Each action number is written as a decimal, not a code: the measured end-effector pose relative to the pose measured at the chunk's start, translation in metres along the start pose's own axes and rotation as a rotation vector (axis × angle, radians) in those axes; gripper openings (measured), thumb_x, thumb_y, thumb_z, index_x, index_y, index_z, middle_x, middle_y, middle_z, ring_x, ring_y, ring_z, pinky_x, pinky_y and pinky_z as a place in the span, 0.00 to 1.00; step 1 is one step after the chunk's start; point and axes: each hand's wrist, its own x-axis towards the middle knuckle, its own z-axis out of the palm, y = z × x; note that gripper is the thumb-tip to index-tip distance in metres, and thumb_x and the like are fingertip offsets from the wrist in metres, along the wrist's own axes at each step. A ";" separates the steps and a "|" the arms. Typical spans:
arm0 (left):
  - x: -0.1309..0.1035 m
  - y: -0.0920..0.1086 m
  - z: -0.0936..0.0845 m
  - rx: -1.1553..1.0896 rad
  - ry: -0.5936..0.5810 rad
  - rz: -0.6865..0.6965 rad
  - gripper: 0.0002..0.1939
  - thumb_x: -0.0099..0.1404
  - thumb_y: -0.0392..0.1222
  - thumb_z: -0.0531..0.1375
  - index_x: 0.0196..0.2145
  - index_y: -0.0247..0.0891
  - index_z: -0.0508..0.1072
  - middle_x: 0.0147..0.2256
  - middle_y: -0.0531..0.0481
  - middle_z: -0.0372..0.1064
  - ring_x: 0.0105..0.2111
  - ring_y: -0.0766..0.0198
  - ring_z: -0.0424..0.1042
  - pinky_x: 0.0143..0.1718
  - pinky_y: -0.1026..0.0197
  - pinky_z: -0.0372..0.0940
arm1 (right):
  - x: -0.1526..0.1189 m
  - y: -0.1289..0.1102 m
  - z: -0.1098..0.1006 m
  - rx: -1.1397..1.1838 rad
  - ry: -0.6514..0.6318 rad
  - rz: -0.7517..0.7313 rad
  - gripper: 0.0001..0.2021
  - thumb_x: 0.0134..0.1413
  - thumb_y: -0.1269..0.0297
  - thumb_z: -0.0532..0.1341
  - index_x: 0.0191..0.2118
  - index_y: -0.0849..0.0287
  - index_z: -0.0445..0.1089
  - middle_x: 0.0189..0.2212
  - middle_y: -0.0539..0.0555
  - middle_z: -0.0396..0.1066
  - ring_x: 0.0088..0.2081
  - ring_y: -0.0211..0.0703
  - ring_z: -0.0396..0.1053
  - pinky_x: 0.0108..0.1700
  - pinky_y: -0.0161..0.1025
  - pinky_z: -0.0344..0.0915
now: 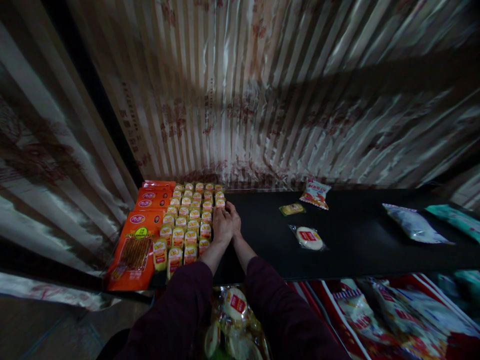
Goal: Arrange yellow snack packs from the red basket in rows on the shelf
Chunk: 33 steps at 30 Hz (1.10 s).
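Note:
My left hand [222, 226] and my right hand [234, 220] are close together at the right side of a block of small yellow wrapped cakes [191, 225]. The fingers of both hands are curled and closed around a wrapped cake [220, 203] near the back of the rightmost row; the fingertips are partly hidden. The cakes stand upright in several tight rows on a black shelf [262, 250]. Left of them lie orange snack packets [137, 245], overlapping from front to back.
Right of my hands lie a flat yellow packet [292, 209], a red-and-white packet [315, 194], a round white wrapped cake [309, 238], a pale packet [414, 223] and a green packet [455, 220]. Below are a red box [326, 310] of packets and wrapped round cakes [235, 305]. Patterned sheeting [243, 100] hangs behind.

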 end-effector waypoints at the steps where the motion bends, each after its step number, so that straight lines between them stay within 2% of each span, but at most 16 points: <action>1: 0.001 -0.002 0.001 0.003 -0.005 -0.006 0.14 0.64 0.34 0.48 0.41 0.39 0.71 0.44 0.42 0.70 0.52 0.56 0.65 0.57 0.53 0.56 | 0.001 0.001 0.001 0.002 0.007 -0.004 0.22 0.49 0.63 0.57 0.52 0.58 0.66 0.47 0.57 0.73 0.47 0.46 0.71 0.52 0.43 0.66; 7: -0.005 0.000 0.008 0.002 -0.012 -0.065 0.15 0.63 0.32 0.48 0.42 0.39 0.70 0.48 0.41 0.67 0.55 0.56 0.62 0.59 0.56 0.53 | 0.002 0.009 0.004 0.005 0.021 -0.056 0.18 0.49 0.64 0.56 0.48 0.56 0.69 0.44 0.56 0.74 0.47 0.47 0.69 0.52 0.44 0.64; 10: -0.008 0.004 0.006 0.007 -0.024 -0.076 0.16 0.61 0.30 0.48 0.43 0.35 0.70 0.48 0.39 0.66 0.54 0.57 0.63 0.59 0.57 0.54 | 0.001 0.012 0.006 -0.012 0.032 -0.055 0.17 0.49 0.63 0.56 0.46 0.54 0.69 0.45 0.55 0.73 0.49 0.48 0.68 0.53 0.44 0.63; 13: -0.010 0.005 0.004 0.000 -0.035 -0.052 0.16 0.60 0.30 0.49 0.43 0.37 0.70 0.47 0.41 0.67 0.53 0.57 0.64 0.58 0.56 0.54 | 0.000 0.012 0.005 -0.032 0.024 -0.054 0.17 0.48 0.63 0.57 0.46 0.55 0.70 0.44 0.55 0.73 0.48 0.48 0.68 0.53 0.45 0.63; 19: -0.013 -0.003 0.003 -0.030 -0.064 -0.027 0.18 0.59 0.29 0.49 0.45 0.37 0.70 0.52 0.40 0.66 0.59 0.55 0.58 0.60 0.55 0.53 | -0.005 0.010 -0.004 -0.046 -0.002 -0.061 0.21 0.47 0.64 0.56 0.49 0.60 0.67 0.48 0.58 0.71 0.48 0.47 0.68 0.55 0.46 0.63; 23: -0.013 -0.009 0.008 -0.039 -0.036 -0.008 0.20 0.61 0.32 0.49 0.50 0.36 0.67 0.56 0.40 0.63 0.62 0.56 0.53 0.63 0.55 0.48 | -0.007 0.009 -0.007 -0.037 0.000 -0.072 0.21 0.45 0.66 0.56 0.48 0.58 0.68 0.47 0.56 0.72 0.48 0.46 0.69 0.55 0.46 0.63; 26: -0.013 -0.012 0.010 -0.041 -0.025 -0.018 0.21 0.62 0.33 0.48 0.53 0.32 0.65 0.59 0.37 0.58 0.62 0.58 0.52 0.63 0.57 0.48 | -0.007 0.007 -0.007 -0.054 0.004 -0.077 0.21 0.45 0.67 0.56 0.48 0.59 0.68 0.48 0.57 0.72 0.48 0.46 0.69 0.55 0.46 0.62; 30: -0.021 -0.008 0.002 -0.044 -0.047 -0.029 0.20 0.62 0.32 0.48 0.51 0.31 0.67 0.57 0.37 0.62 0.60 0.61 0.58 0.61 0.61 0.50 | -0.014 0.002 -0.011 -0.073 0.033 -0.077 0.20 0.47 0.67 0.56 0.48 0.59 0.69 0.48 0.57 0.71 0.49 0.46 0.68 0.56 0.47 0.61; 33: -0.034 0.000 -0.009 -0.011 -0.062 -0.026 0.20 0.63 0.34 0.47 0.51 0.29 0.67 0.56 0.36 0.63 0.59 0.59 0.59 0.61 0.60 0.50 | -0.028 -0.006 -0.018 -0.080 0.023 -0.091 0.18 0.48 0.67 0.57 0.48 0.58 0.69 0.48 0.56 0.71 0.50 0.46 0.67 0.56 0.46 0.60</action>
